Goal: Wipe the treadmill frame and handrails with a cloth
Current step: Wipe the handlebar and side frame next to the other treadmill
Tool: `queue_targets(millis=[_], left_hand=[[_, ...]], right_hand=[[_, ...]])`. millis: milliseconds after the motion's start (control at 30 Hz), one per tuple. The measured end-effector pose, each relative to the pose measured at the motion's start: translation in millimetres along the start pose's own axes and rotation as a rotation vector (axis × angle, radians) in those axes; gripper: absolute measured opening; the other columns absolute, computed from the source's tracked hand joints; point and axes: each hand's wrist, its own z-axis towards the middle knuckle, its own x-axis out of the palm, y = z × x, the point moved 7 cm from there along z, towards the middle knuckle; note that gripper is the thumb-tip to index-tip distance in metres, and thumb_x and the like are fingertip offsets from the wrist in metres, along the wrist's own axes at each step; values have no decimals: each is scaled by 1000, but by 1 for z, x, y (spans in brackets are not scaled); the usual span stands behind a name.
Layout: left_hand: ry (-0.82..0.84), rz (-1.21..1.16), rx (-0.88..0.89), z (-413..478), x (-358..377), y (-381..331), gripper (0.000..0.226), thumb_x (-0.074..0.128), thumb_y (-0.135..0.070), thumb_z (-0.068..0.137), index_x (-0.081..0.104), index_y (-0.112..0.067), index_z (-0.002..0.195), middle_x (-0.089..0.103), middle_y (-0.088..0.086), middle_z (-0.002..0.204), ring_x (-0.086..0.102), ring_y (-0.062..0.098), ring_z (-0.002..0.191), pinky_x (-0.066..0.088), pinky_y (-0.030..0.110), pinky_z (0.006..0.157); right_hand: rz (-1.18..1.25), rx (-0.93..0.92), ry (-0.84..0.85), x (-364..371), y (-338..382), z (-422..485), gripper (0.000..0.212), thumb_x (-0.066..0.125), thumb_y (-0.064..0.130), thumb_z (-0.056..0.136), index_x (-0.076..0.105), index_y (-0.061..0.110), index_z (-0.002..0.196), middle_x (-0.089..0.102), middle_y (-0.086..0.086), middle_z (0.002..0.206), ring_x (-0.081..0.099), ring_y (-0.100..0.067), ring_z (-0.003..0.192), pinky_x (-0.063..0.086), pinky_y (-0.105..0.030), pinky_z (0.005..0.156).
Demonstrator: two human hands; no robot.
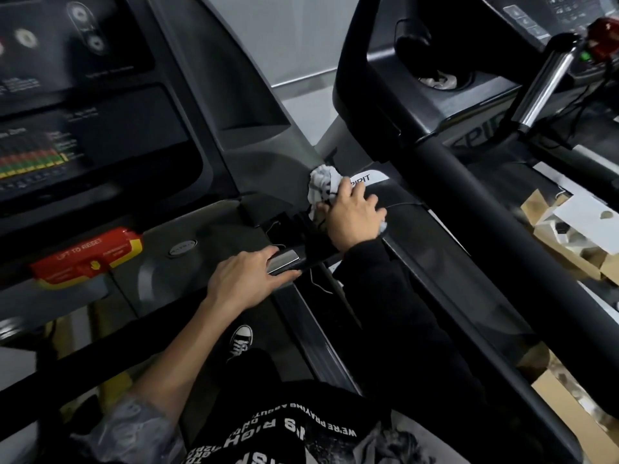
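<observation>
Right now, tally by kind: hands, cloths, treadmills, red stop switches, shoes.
Hands: 2, left hand gripping handrail, right hand holding cloth
Cloths: 1
Treadmills: 2
Red stop switches: 2, far one blurred
Shoes: 1
Total: 8

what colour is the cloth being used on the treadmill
White with dark markings; the cloth shows in the head view, bunched under the right hand.
</observation>
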Motion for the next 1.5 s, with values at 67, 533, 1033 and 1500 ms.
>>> queue_targets(millis=[67, 533, 1033, 1500], left_hand=[[12, -4, -1, 0, -1, 0, 66, 47, -73, 77, 48, -33, 130, 65, 6, 115, 59, 30, 108, 44, 34, 81], [57, -4, -1, -3, 5, 1, 74, 42, -76, 77, 44, -28, 134, 62, 9, 121, 57, 30, 111, 44, 36, 83], [66, -23, 32, -6, 4, -1, 76, 41, -74, 78, 44, -25, 135, 61, 13, 121, 56, 34, 111, 43, 40, 86], [34, -21, 57, -5, 5, 2, 77, 40, -76, 77, 46, -22, 132, 64, 13, 113, 59, 35, 105, 46, 40, 81]], right_hand=[[11, -33, 25, 2, 13, 11, 66, 45, 47, 93, 23, 12, 145, 38, -12, 138, 42, -37, 120, 36, -47, 92], [-26, 12, -22, -16, -67, -81, 62, 47, 48, 90, 39, 13, 141, 53, -14, 126, 56, -38, 98, 43, -44, 79], [-22, 331, 28, -46, -224, -252, 66, 65, 34, 83, 38, 27, 142, 48, -3, 134, 46, -33, 116, 30, -46, 101], [-155, 314, 165, -48, -215, -238, 67, 41, 48, 94, 11, 25, 150, 33, -3, 142, 39, -28, 124, 32, -43, 99]])
